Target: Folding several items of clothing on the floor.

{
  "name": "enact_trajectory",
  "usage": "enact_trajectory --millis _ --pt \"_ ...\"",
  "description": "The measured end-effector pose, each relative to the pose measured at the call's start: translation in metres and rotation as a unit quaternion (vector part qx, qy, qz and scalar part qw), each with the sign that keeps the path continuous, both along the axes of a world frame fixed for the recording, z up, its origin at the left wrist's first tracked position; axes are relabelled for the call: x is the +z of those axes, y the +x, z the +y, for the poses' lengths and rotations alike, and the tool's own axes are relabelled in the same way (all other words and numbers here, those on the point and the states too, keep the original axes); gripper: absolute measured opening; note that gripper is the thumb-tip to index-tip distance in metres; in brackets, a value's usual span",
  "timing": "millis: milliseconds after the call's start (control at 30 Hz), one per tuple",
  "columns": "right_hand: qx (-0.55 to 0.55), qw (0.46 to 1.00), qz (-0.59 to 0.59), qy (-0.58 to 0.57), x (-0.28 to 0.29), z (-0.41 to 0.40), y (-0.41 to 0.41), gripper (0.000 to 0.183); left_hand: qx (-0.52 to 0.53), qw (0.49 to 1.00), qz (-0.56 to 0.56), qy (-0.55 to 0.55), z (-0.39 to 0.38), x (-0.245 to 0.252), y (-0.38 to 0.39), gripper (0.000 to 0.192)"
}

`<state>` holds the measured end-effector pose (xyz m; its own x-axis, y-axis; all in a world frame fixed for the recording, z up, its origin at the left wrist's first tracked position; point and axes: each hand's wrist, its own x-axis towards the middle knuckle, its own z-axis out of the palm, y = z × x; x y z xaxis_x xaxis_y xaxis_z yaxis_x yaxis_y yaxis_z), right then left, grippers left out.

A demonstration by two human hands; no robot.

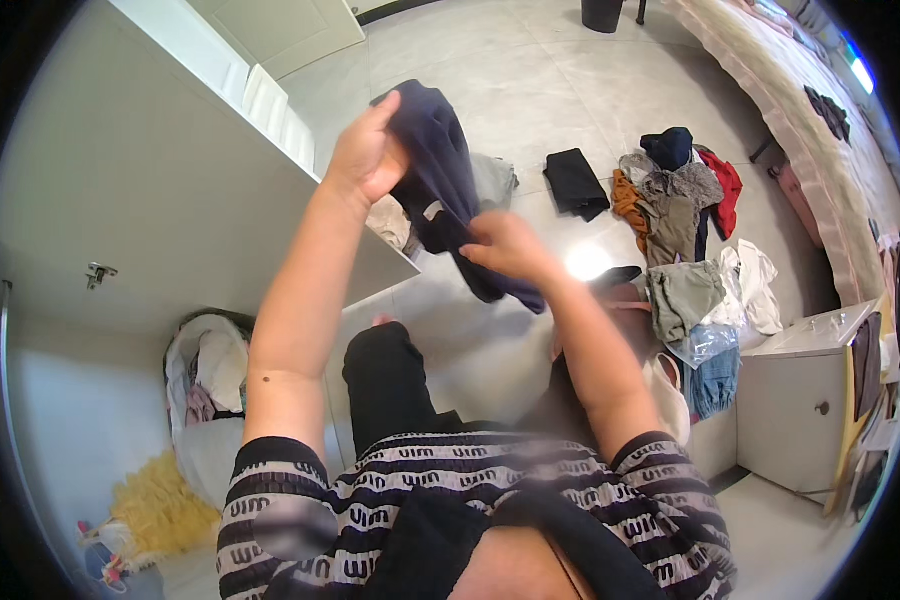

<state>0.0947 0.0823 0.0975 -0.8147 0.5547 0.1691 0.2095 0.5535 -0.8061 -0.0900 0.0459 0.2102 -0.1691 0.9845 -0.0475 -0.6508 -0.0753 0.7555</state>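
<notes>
A dark navy garment hangs stretched between my two hands above the floor. At its upper left end, my left hand is closed on the cloth with the thumb on top. My right hand pinches the same garment lower down, at its right edge. Part of a folded grey garment shows behind the cloth. A folded black garment lies on the tiles to the right of it.
Right of my hands lies a heap of clothes, with folded grey-green trousers and jeans nearer a small cabinet. A bed stands beyond. On the left are a wardrobe door, a laundry basket and yellow ruffled fabric.
</notes>
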Motion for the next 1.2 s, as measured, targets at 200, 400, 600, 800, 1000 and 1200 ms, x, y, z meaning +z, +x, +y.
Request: enact_trajectory --millis 200,400,600,800,1000,1200 --pt "0.154 0.967 -0.057 -0.196 -0.005 -0.022 -0.014 0.033 0.035 0.999 0.010 -0.010 0.015 -0.030 -0.003 0.023" --pt "0.224 0.853 0.092 -0.462 -0.052 -0.041 -0.024 0.031 -0.075 0.996 0.026 -0.048 -0.004 -0.016 0.142 0.023" --pt "0.210 0.881 0.089 -0.414 -0.036 -0.037 -0.019 0.032 -0.291 0.942 -0.060 -0.156 -0.098 -0.036 0.215 0.016" --pt "0.175 0.905 0.092 -0.377 -0.034 -0.031 -0.004 0.033 -0.469 0.872 0.127 -0.056 -0.127 0.000 0.215 0.012" --pt "0.146 0.927 0.097 -0.332 -0.027 -0.021 0.003 0.035 0.171 0.696 0.691 0.091 -0.045 -0.082 0.150 0.028" --pt "0.122 0.943 0.099 -0.294 -0.026 -0.017 0.008 0.036 0.228 0.725 0.649 -0.002 -0.029 -0.124 0.127 0.026"
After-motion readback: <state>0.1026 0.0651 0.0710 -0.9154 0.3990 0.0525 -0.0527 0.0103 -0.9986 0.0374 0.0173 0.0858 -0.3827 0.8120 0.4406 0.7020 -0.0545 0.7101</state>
